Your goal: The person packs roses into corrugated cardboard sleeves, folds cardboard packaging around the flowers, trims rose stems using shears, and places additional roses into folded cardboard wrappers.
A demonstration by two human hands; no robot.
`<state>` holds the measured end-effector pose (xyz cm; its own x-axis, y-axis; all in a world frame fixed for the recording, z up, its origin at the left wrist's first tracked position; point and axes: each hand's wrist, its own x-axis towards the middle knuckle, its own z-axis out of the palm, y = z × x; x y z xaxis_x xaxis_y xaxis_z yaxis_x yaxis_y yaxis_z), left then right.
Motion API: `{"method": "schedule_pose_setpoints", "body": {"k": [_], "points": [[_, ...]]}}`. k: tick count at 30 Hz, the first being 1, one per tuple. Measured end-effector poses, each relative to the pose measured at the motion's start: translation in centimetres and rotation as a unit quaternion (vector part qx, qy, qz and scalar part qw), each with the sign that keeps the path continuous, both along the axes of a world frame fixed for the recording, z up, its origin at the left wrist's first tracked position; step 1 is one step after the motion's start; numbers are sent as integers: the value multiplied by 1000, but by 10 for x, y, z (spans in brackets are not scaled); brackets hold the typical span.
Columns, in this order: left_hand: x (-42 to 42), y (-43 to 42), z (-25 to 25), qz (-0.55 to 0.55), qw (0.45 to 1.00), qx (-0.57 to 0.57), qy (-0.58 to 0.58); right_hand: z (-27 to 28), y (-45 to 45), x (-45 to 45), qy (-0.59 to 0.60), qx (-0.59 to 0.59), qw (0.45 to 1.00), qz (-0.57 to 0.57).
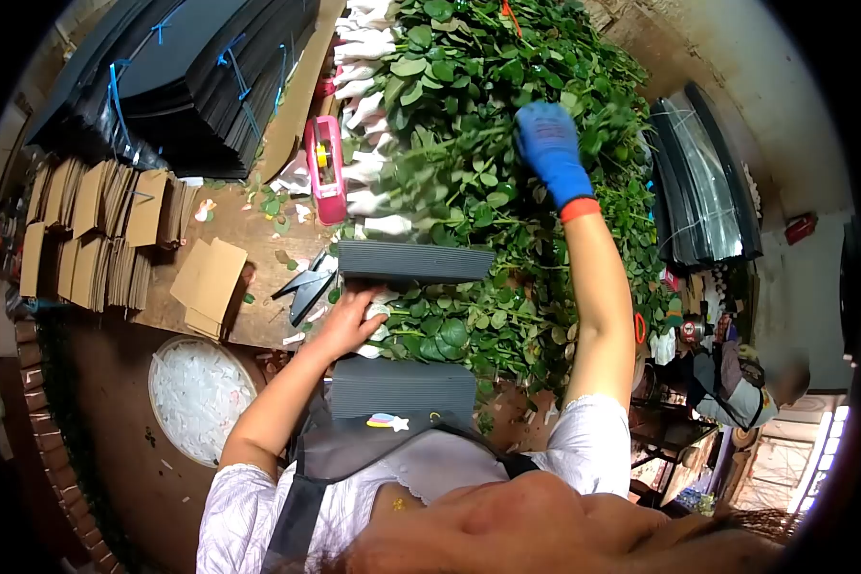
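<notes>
My left hand (350,321), bare, lies at the lower edge of a dark corrugated sheet (416,260), its fingers curled round a white-wrapped rose head (378,318). Leafy stems (452,333) extend right from there. My right hand (547,139), in a blue glove with an orange cuff, is closed on rose stems (450,153) over the large leafy pile; hand and stems are blurred. White-wrapped heads (364,110) line the pile's left side. A second corrugated sheet (402,390) lies close to my body.
Left of the flowers are a pink tool (327,170), black scissors (310,286), cardboard pieces (210,279) and dark sheet stacks (206,81). A round container of white scraps (201,400) stands below the table. More bundled sheets (703,177) and another person (741,387) are at the right.
</notes>
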<state>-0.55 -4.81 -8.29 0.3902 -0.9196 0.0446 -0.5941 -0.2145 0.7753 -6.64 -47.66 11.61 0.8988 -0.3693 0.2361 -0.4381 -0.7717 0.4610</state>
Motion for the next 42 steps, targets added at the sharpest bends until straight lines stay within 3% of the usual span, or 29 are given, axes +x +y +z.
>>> {"method": "schedule_pose_setpoints", "body": {"k": [2,3,11,12,15,16,17,18,19,22,25,27,28,29,31,33,35,37,39,42], "points": [[1,-1,-3,-1,1000,-18,0,37,27,-26,-165,-44,981,89],[1,-2,15,-7,996,65,57,49,34,-36,-228,-74,962,129],[2,-4,-3,-2,1000,12,16,52,40,-96,-246,6,965,94],[1,-4,-1,3,999,30,25,33,29,-103,-224,18,969,98],[7,-2,-3,-2,999,26,26,-1,37,-121,-142,63,987,-37],[6,-5,1,-1,1000,14,26,-9,37,-126,-165,82,982,-52],[0,-4,1,4,999,7,31,-20,39,-133,-151,40,986,-58],[1,-6,-6,0,999,-41,-25,-22,43,-135,-145,0,988,-53],[2,-5,-12,-2,1000,-27,-9,-24,46,-136,-144,-41,987,-51],[3,-4,-9,-4,1000,3,21,-2,65,-130,-148,110,982,26],[2,-3,-6,-4,1000,5,29,-23,67,-117,-123,244,961,45],[3,-3,-6,-7,1000,-12,16,-59,60,-105,-89,147,985,27],[4,-3,-6,-8,1000,3,15,-58,65,-95,-40,139,989,-29],[4,-3,-7,-10,1000,18,14,-54,66,-82,91,156,978,-101],[4,-2,-8,-11,1000,18,14,-74,51,-76,114,163,973,-115],[5,-2,-14,-16,999,-32,-8,-59,49,-81,-120,100,987,-32],[5,-2,-5,-8,999,34,16,-8,75,-81,-310,59,947,58],[4,-4,-7,-13,1000,-2,-10,3,72,-82,-352,86,920,149],[4,-3,-3,-10,999,33,12,6,62,-90,-295,159,937,98],[4,-4,-11,-8,1000,-4,-1,59,97,-110,-337,47,928,155]]}}
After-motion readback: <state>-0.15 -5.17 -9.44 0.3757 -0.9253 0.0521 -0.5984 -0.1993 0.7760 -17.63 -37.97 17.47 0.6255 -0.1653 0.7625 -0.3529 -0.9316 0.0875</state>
